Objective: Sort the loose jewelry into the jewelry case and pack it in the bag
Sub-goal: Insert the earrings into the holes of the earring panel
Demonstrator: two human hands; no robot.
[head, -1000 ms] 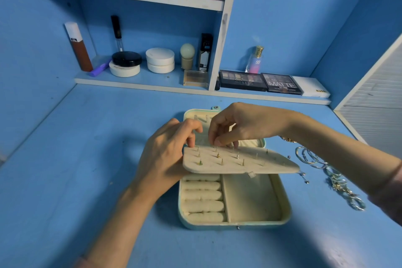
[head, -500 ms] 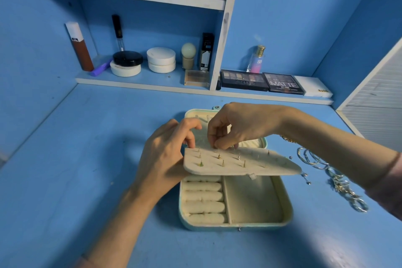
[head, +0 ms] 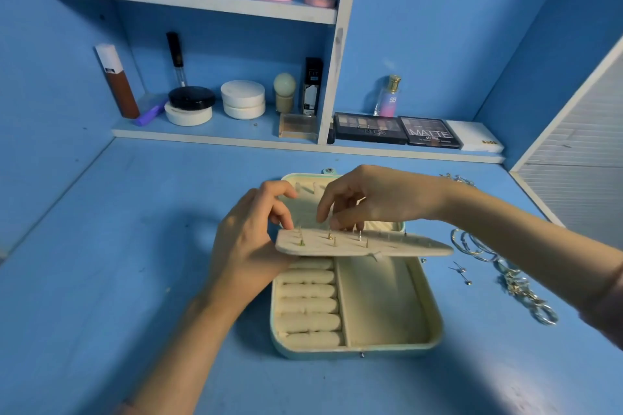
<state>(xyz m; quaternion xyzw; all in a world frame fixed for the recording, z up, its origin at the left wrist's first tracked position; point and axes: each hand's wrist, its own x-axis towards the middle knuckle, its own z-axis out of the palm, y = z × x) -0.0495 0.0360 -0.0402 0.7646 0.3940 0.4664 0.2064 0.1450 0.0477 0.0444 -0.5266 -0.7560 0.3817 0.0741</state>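
An open cream jewelry case (head: 384, 310) with a pale green shell lies on the blue desk, ring rolls on its left side. A cream earring panel (head: 397, 246) is lifted level over the case, with several stud posts sticking up through it. My left hand (head: 246, 246) grips the panel's left end from below. My right hand (head: 364, 199) hovers over the panel's far edge, fingertips pinched at a post; what it pinches is too small to tell. Loose hoops (head: 472, 244), stud earrings (head: 462, 271) and a silver chain (head: 526, 293) lie right of the case.
Shelves at the back hold cosmetics: jars (head: 242, 99), a foundation tube (head: 116, 81), eyeshadow palettes (head: 397, 131), a small perfume bottle (head: 387, 96). A gold piece (head: 458, 178) lies behind my right wrist. A white slatted panel (head: 580, 152) borders the desk on the right.
The panel is held a little flatter and lower. My right hand's fingers have shifted slightly along the panel's far edge. My left hand keeps its grip.
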